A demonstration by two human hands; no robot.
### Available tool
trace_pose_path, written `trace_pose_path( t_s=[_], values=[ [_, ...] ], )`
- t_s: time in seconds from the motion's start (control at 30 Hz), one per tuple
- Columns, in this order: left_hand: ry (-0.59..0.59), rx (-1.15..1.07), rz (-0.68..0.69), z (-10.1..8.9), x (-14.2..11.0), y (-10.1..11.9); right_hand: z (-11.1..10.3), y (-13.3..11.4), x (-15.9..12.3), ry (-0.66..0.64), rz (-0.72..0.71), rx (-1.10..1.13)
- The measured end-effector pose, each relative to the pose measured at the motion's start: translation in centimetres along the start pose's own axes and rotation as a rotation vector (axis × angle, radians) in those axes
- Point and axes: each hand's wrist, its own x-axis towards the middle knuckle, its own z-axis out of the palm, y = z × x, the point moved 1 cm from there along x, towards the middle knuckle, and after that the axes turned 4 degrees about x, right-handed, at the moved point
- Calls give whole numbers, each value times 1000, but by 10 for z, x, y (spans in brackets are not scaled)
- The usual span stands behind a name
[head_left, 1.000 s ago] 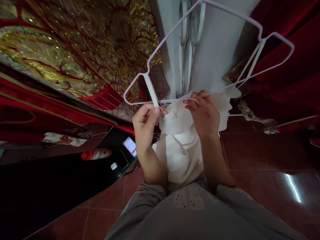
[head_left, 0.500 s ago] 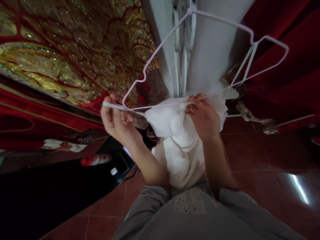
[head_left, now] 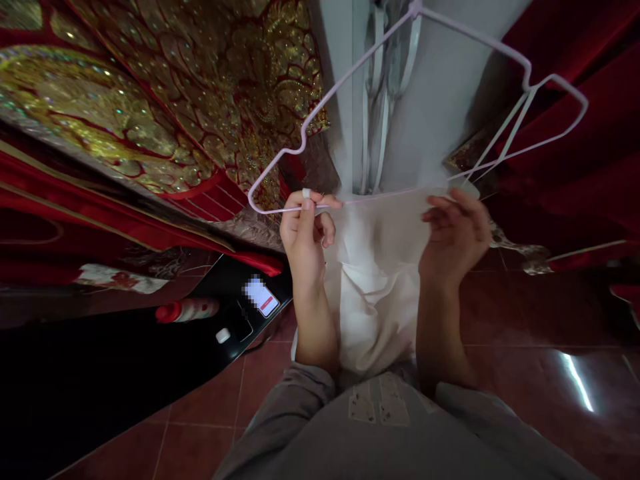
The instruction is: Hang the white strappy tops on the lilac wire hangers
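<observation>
A pale pink hanger (head_left: 345,81) hangs in front of me, its lower bar crossing near both hands. My left hand (head_left: 306,230) is closed at the bar's left part, thumb and forefinger pinching a white strap (head_left: 306,193). My right hand (head_left: 456,230) is by the bar's right part, fingers loosely bent and apart, with no grip visible. Below the bar hangs a white garment (head_left: 370,293), between my forearms. Another thin white strap (head_left: 511,130) is looped over the hanger's right notch and runs down behind the bar.
Red and gold sequinned garments (head_left: 200,87) hang at left, red cloth (head_left: 565,153) at right. Grey-white doors with long handles (head_left: 383,127) stand behind the hanger. A black table (head_left: 125,373) at lower left bears a lit phone (head_left: 263,297), a red-capped bottle (head_left: 187,310) and a small white case (head_left: 223,335).
My left hand has moved right, from beyond the hanger's left corner onto the bar, with the strap. My right hand has shifted right, away from the bar's middle. The hanger has shifted slightly right.
</observation>
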Motion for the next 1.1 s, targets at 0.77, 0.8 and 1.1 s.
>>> trace_pose_path(
  t_s=[0.77, 0.8, 1.1],
  values=[
    [38, 59, 131, -5, 2, -4, -9, -22, 35, -165, -270, -139],
    [37, 64, 140, -5, 3, -5, -4, -27, 34, -210, -256, -143],
    [49, 93, 146, -6, 3, -5, 26, -52, 81, -345, -324, 7]
  ],
)
